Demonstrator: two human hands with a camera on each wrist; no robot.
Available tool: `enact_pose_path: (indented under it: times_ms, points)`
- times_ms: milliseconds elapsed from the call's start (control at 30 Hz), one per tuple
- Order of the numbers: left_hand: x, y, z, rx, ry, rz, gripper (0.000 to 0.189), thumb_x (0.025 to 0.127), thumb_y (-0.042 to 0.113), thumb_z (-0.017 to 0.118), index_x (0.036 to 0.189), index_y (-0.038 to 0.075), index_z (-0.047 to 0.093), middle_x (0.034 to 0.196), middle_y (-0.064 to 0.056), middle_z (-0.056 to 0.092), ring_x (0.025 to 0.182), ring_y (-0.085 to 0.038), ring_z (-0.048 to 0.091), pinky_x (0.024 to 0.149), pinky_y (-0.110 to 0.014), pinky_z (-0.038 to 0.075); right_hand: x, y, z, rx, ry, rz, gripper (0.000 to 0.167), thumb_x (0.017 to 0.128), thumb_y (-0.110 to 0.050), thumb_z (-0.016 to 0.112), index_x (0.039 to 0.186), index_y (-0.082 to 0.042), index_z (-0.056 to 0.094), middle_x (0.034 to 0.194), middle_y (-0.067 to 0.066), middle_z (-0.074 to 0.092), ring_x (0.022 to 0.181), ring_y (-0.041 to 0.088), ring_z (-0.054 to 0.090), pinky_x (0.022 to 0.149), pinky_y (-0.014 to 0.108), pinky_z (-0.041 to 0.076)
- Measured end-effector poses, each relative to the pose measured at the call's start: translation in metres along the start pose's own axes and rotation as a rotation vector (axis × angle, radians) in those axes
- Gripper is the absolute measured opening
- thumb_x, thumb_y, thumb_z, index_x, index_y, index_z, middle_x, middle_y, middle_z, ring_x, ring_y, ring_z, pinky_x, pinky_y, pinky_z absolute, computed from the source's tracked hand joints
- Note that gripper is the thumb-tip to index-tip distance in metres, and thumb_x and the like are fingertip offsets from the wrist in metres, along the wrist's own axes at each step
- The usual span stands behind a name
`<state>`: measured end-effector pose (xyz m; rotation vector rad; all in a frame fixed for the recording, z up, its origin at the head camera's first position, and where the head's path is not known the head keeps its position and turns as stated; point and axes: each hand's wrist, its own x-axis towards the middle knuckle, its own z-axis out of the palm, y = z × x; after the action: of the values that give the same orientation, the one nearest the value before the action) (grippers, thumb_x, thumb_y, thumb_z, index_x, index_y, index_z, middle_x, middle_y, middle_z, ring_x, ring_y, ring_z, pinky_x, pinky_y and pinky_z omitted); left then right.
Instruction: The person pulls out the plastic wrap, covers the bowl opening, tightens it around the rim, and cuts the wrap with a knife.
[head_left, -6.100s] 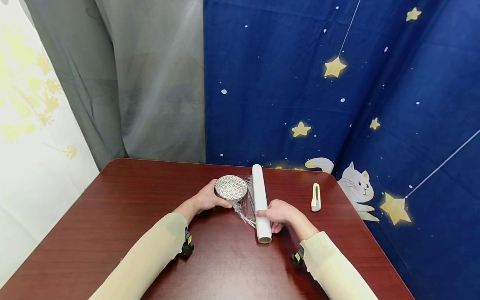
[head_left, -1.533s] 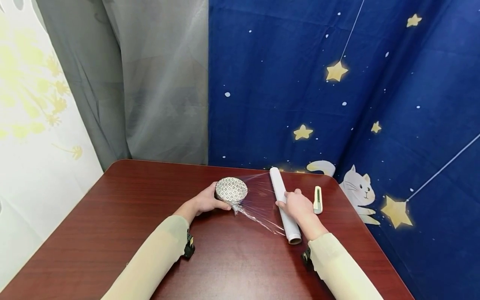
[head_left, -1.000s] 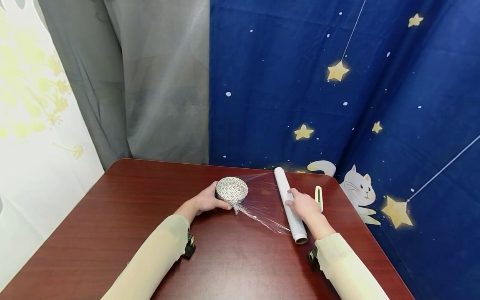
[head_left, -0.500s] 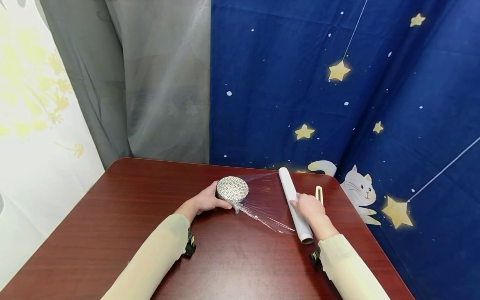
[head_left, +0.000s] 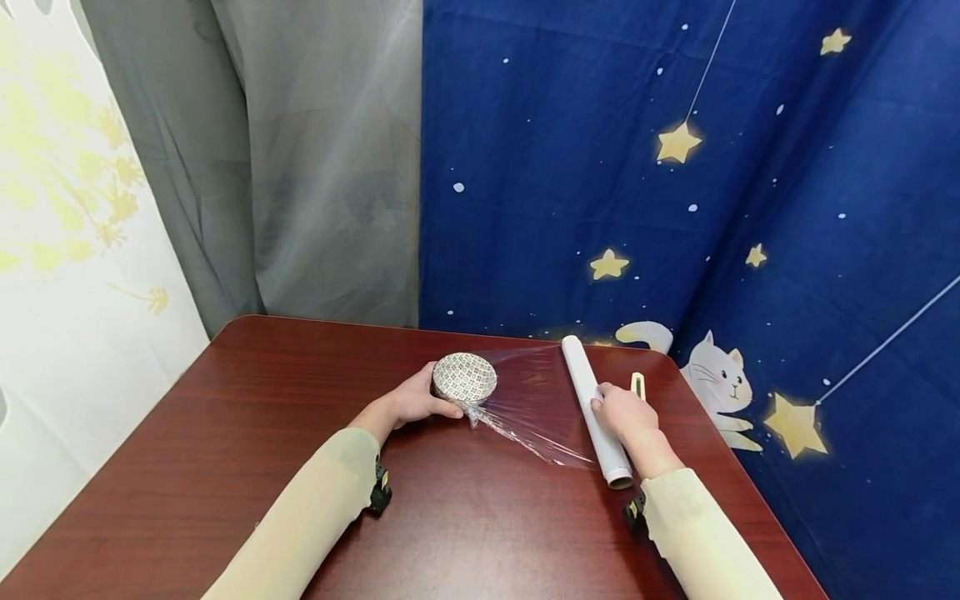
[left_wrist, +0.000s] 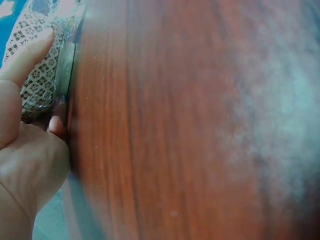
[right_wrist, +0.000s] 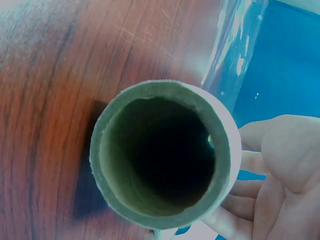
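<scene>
In the head view my left hand (head_left: 412, 398) holds a small bowl (head_left: 465, 377) with a fine diamond-like pattern, its thumb along the near side. The left wrist view shows the thumb lying on the film-covered patterned wall of the bowl (left_wrist: 42, 75). A sheet of clear cling film (head_left: 528, 408) stretches from the bowl to a white cling film roll (head_left: 588, 400). My right hand (head_left: 628, 412) grips this roll near its middle, fingers over its right side. Seen end-on in the right wrist view, the roll's cardboard core (right_wrist: 165, 155) is hollow.
A cream box cutter (head_left: 637, 385) lies just beyond my right hand, partly hidden by it. The dark red wooden table (head_left: 465, 533) ends at a back edge before grey (head_left: 330, 167) and blue star-print curtains (head_left: 555, 167).
The roll and my right hand have moved right, away from the bowl, and the film between them has lengthened. My left hand and the bowl stay in place. The box cutter has become partly covered.
</scene>
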<state>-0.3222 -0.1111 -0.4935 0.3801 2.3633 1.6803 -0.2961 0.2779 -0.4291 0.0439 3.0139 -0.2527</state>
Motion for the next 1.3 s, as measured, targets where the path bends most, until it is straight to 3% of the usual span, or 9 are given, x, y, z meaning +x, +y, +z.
enact_pose_path:
  times_ms: [100, 400, 833, 1067, 1300]
  points:
    - [-0.0004, 0.0001, -0.0002, 0.005, -0.001, 0.007, 0.105, 0.080, 0.012, 0.098, 0.161, -0.003, 0.033, 0.162, -0.023, 0.049, 0.146, -0.035, 0.048, 0.130, -0.053, 0.034, 0.0008, 0.0020, 0.0006, -0.010, -0.003, -0.003, 0.050, 0.111, -0.027, 0.051, 0.154, -0.005, 0.058, 0.146, 0.029, 0.066, 0.118, 0.045, 0.070, 0.097, 0.065, 0.058]
    - [-0.0002, -0.0009, -0.0020, -0.025, 0.002, -0.003, 0.104, 0.081, 0.010, 0.097, 0.161, -0.003, 0.032, 0.161, -0.023, 0.050, 0.144, -0.034, 0.049, 0.127, -0.050, 0.037, 0.0018, 0.0037, 0.0020, 0.016, 0.020, -0.053, 0.042, 0.112, -0.024, 0.051, 0.144, 0.002, 0.060, 0.131, 0.032, 0.071, 0.108, 0.044, 0.072, 0.100, 0.062, 0.057]
    - [-0.0010, 0.0012, -0.0025, -0.033, 0.014, -0.012, 0.105, 0.080, 0.007, 0.097, 0.162, -0.004, 0.032, 0.161, -0.023, 0.050, 0.144, -0.034, 0.049, 0.129, -0.052, 0.037, 0.0016, 0.0069, 0.0036, 0.027, 0.012, -0.044, 0.048, 0.112, -0.024, 0.049, 0.151, 0.004, 0.056, 0.140, 0.033, 0.068, 0.115, 0.047, 0.071, 0.105, 0.063, 0.055]
    - [-0.0003, -0.0003, -0.0018, -0.029, 0.013, -0.005, 0.105, 0.080, 0.008, 0.097, 0.162, -0.004, 0.032, 0.162, -0.024, 0.048, 0.146, -0.036, 0.048, 0.130, -0.054, 0.035, -0.0014, 0.0084, 0.0033, 0.055, 0.028, -0.030, 0.049, 0.111, -0.026, 0.047, 0.149, 0.003, 0.059, 0.136, 0.032, 0.070, 0.108, 0.044, 0.072, 0.100, 0.063, 0.056]
    - [0.0000, -0.0005, -0.0015, -0.026, 0.017, 0.002, 0.105, 0.080, 0.008, 0.097, 0.162, -0.004, 0.033, 0.162, -0.023, 0.050, 0.146, -0.035, 0.048, 0.130, -0.053, 0.036, -0.0007, 0.0086, 0.0024, 0.029, 0.067, -0.021, 0.044, 0.111, -0.031, 0.048, 0.131, 0.003, 0.068, 0.121, 0.029, 0.075, 0.098, 0.040, 0.073, 0.089, 0.062, 0.059]
